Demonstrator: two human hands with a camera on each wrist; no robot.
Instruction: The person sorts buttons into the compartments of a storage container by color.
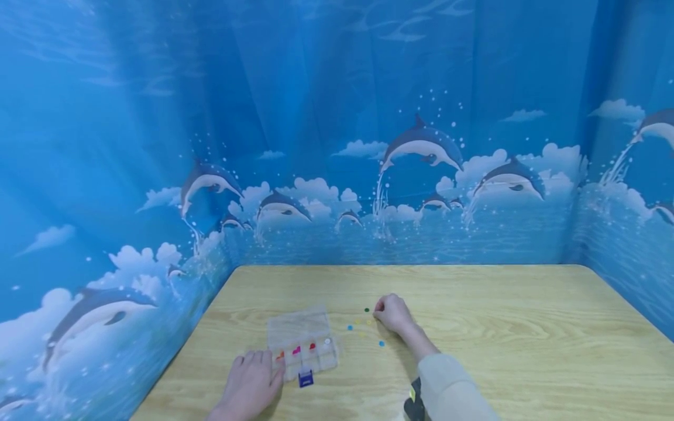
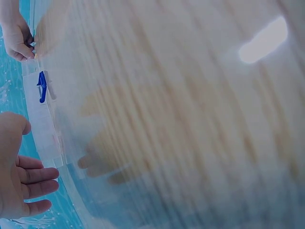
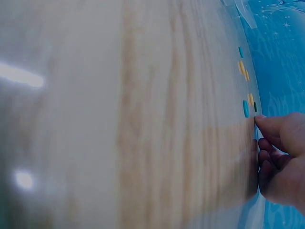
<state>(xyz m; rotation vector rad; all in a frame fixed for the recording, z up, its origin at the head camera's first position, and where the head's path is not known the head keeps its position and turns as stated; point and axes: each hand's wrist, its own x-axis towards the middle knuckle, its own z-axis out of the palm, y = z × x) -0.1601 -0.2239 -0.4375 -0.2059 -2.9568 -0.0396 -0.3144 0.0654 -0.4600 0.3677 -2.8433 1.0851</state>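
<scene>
A clear plastic compartment box [image 1: 302,330] lies with its lid laid back and its blue latch [image 1: 305,379] at the front. Small orange [image 1: 280,355], pink [image 1: 296,349], red [image 1: 312,346] and white pieces [image 1: 327,341] sit in separate compartments. My left hand [image 1: 251,377] rests at the box's left front corner, fingers extended. Right of the box, my right hand [image 1: 394,314] reaches down with curled fingers, thumb tip at the tabletop beside a green disc [image 1: 367,310]. I cannot tell whether a disc is between its fingertips. Yellow discs [image 1: 361,335] and blue discs [image 1: 381,344] lie near it.
The wood-grain table [image 1: 505,327] reaches back to a blue dolphin-print curtain [image 1: 326,146], which also hangs along the left and right sides. A black object with a yellow patch [image 1: 415,402] shows beside the right sleeve [image 1: 454,386].
</scene>
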